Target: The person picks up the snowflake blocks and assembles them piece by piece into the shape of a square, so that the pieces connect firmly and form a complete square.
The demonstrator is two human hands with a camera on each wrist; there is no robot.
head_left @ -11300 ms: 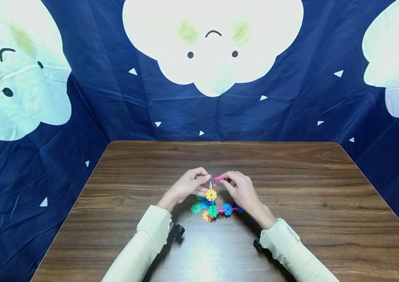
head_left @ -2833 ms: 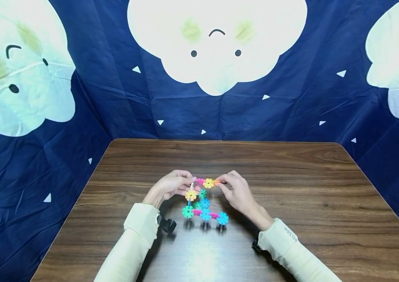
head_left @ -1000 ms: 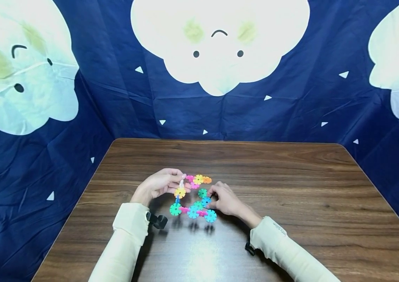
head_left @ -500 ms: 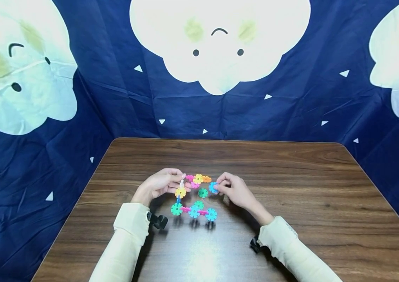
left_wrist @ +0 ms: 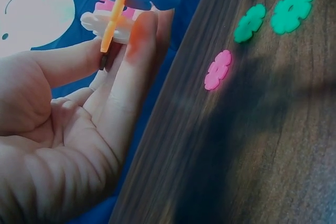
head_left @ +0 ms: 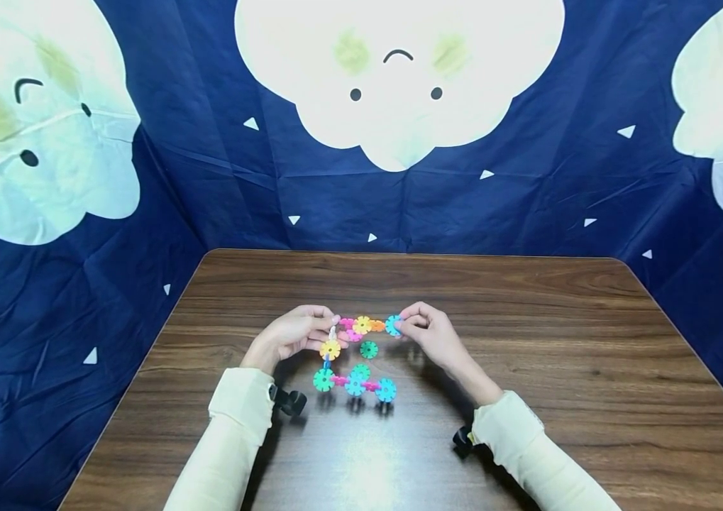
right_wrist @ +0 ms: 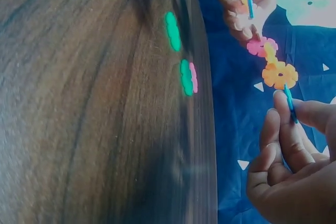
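My left hand [head_left: 291, 335] grips a chain of interlocking snowflake discs near a white disc [left_wrist: 97, 23]. From that grip one arm runs right through pink, a yellow disc [head_left: 362, 325] and an orange disc [right_wrist: 280, 75]. The other arm goes down through a yellow disc [head_left: 330, 350] to a green disc [head_left: 323, 380], then right along pink and blue to an end blue disc [head_left: 386, 389]. Between thumb and fingers my right hand [head_left: 431, 332] pinches another blue disc [right_wrist: 290, 103]. Its edge meets the orange disc's rim; how deeply they interlock I cannot tell.
Loose on the wooden table [head_left: 527, 319] lie two green discs, one the nearer green disc [left_wrist: 292, 9] and one the farther green disc [left_wrist: 249, 23], plus a pink disc [left_wrist: 217, 70]. A blue cloth [head_left: 399, 213] with white clouds hangs behind the table.
My right hand took the loose blue disc from the table, lifted it and brought it to the chain's orange end. Earlier, yellow and orange discs joined the chain. My left hand keeps its hold.
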